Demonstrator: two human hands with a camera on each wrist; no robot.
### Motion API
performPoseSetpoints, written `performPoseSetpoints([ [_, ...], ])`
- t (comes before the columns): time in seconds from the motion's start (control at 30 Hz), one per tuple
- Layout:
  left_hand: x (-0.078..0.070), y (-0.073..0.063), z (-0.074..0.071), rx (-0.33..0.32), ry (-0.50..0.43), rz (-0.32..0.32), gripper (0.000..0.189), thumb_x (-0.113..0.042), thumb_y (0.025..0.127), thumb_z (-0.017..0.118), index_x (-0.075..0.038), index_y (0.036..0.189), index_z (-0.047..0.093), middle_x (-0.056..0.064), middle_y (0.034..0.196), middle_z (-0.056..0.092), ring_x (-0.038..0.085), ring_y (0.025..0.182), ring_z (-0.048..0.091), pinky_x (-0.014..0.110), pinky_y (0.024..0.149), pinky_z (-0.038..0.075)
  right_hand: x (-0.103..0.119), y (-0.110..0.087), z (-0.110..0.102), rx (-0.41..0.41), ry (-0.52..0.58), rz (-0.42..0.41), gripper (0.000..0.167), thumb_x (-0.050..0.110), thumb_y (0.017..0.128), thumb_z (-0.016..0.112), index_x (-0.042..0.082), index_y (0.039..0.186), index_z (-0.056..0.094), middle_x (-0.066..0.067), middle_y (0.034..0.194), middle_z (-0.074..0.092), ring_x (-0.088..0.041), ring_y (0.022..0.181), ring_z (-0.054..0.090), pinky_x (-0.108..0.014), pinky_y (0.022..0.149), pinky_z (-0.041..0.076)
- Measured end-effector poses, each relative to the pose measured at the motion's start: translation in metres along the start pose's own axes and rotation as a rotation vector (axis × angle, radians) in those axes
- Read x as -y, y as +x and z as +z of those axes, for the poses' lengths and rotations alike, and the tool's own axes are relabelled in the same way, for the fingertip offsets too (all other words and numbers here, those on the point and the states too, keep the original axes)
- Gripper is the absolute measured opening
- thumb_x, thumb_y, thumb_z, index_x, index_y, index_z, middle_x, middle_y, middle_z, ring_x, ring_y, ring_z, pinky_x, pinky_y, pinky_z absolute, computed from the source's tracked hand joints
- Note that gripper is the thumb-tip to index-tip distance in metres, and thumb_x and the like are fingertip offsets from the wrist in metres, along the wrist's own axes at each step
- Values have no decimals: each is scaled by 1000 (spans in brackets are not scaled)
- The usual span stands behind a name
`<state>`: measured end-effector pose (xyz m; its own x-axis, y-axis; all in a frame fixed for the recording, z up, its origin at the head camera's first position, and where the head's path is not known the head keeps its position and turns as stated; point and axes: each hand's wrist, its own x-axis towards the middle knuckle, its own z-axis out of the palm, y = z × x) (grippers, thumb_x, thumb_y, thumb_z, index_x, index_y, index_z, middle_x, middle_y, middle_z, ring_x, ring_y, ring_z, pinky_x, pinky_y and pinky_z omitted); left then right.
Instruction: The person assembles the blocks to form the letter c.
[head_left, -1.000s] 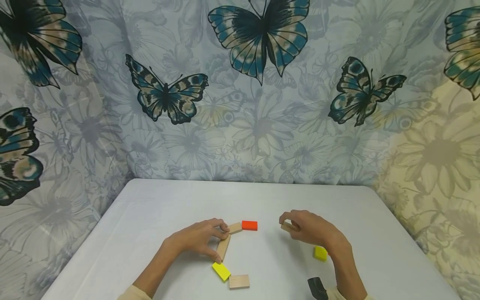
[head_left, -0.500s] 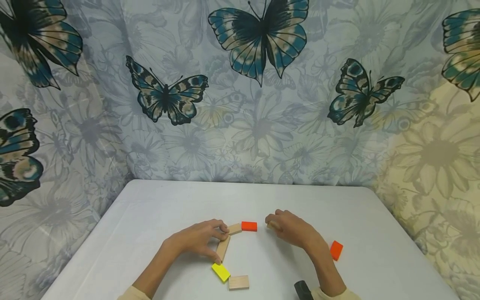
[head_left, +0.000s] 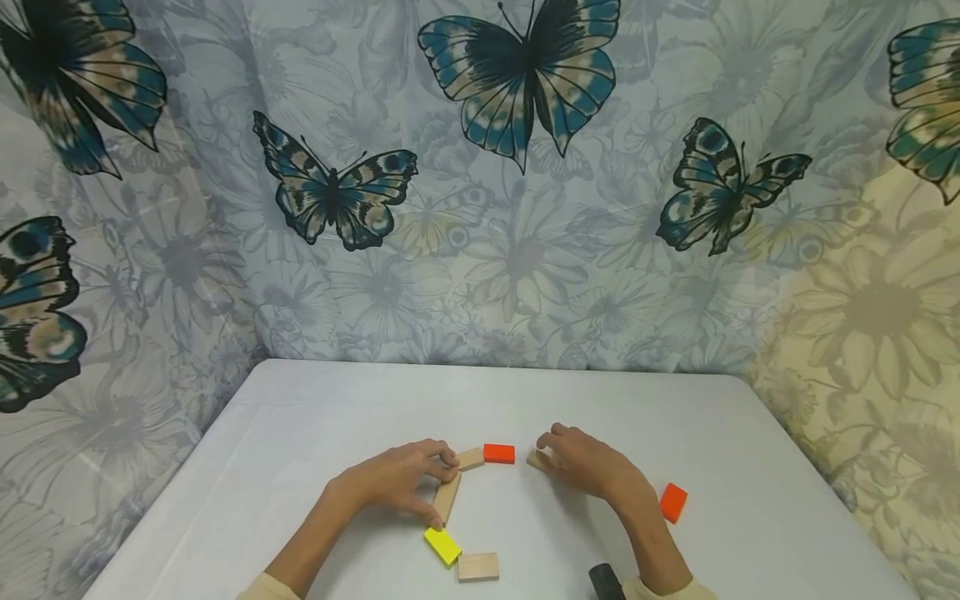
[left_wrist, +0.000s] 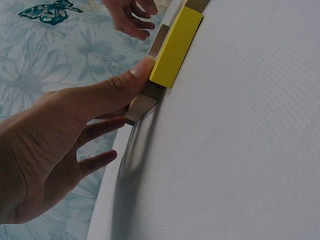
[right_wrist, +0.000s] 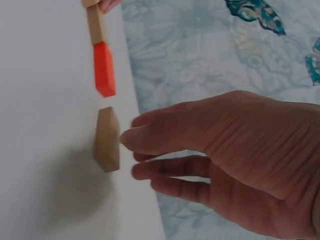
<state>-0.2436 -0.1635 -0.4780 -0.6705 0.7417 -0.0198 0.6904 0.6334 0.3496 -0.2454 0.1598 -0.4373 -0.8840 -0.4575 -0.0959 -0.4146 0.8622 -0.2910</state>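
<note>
My left hand [head_left: 401, 477] pinches a long plain wooden block [head_left: 446, 497] lengthwise on the table, thumb at its near end and a finger at its far end. A yellow block [head_left: 442, 547] meets that near end, by the thumb. Beyond the far end lies another plain block [head_left: 471, 459], and a red block [head_left: 498, 453] continues the row. Across a small gap from the red one, a further plain block [right_wrist: 106, 140] rests on the table. My right hand [head_left: 585, 460] is beside it, fingers loosely extended; the thumb tip is close to the block, contact unclear.
A plain wooden block [head_left: 477, 567] lies at the yellow block's near corner. Another red block [head_left: 673, 502] is right of the right forearm. The white table [head_left: 360, 400] ends at a butterfly-patterned cloth [head_left: 525, 275]. A dark device [head_left: 606, 581] is by the right sleeve.
My right hand has moved left with the plain block, set it down near the red one and loosened its fingers. The left hand stays put.
</note>
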Motion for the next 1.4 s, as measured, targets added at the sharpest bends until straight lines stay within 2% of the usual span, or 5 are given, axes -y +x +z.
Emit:
performPoseSetpoints([
  [0.23, 1, 0, 1, 2, 0, -4, 71, -57, 76, 87, -16, 133, 73, -5, 143, 60, 18, 137, 58, 39, 118, 51, 11, -8, -10, 156, -39, -1, 32, -2, 86, 81, 12, 115, 78, -3, 127, 67, -23, 115, 64, -47, 104, 59],
  [0.63, -2, -1, -2, -1, 9, 2, 71, -55, 76, 88, -15, 133, 73, -4, 143, 61, 18, 137, 58, 38, 118, 51, 17, -3, -5, 162, -104, -36, 42, -5, 86, 78, 13, 124, 76, -2, 133, 65, -23, 118, 60, -44, 105, 59],
  [0.87, -2, -1, -2, 3, 5, -4, 71, -55, 77, 88, -15, 133, 73, -4, 143, 61, 18, 137, 58, 38, 118, 51, 23, -1, -4, 168, -109, -55, 40, -3, 88, 77, 14, 124, 76, -3, 132, 65, -23, 118, 60, -43, 103, 61],
  [1.1, -2, 0, -2, 10, 3, -9, 70, -55, 77, 88, -16, 133, 73, -4, 143, 60, 18, 137, 58, 38, 118, 51, 23, -2, -6, 149, -79, -41, 37, -1, 89, 78, 15, 122, 76, -6, 134, 64, -27, 122, 60, -50, 107, 58],
  [1.4, -3, 0, -2, 6, -1, -2, 70, -55, 77, 87, -16, 133, 73, -5, 143, 60, 17, 136, 58, 38, 118, 51, 22, -2, -3, 158, -99, -44, 36, 1, 91, 76, 14, 124, 76, -4, 130, 64, -24, 119, 61, -45, 107, 58],
])
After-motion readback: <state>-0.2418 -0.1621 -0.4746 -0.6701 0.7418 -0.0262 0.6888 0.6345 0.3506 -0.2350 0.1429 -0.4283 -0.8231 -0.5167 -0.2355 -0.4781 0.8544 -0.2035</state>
